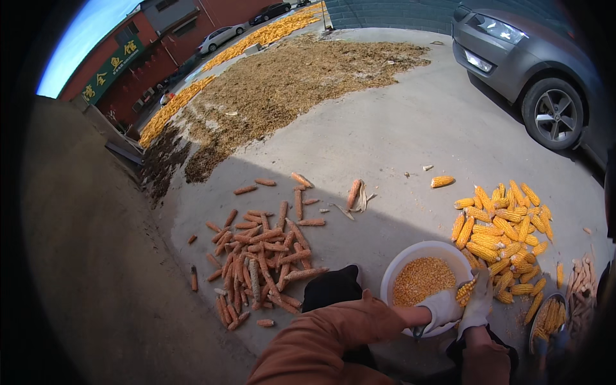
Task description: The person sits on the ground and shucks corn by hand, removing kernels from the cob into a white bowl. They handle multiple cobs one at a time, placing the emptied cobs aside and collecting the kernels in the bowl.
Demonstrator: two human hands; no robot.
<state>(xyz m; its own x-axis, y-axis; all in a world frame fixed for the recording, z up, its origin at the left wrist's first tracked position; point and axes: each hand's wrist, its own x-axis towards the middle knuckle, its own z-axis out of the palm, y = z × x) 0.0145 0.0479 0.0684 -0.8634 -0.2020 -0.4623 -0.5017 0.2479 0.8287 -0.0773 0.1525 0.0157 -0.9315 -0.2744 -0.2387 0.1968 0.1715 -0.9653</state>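
Observation:
An ear of yellow corn [465, 291] is held upright and slightly tilted by my right hand [480, 299], in a whitish work glove. My gloved left hand [442, 307] meets the ear's lower left side, and its fingers are mostly hidden. By the left wrist a small dark teal piece [418, 331] shows; I cannot tell what it is. Both hands are over the right front part of a white plastic basin [393, 263], which holds loose corn kernels [423, 279]. Just beyond my right hand lies a heap of unshelled corn ears [505, 228].
Bare corn cobs [264, 250] are piled to the left, beside my dark-clad knee [332, 288]. A metal bowl [533, 332] with ears sits at the right, near pale cobs [581, 279]. Farther off are a parked grey car [519, 62] and a spread of dried plant matter [288, 82].

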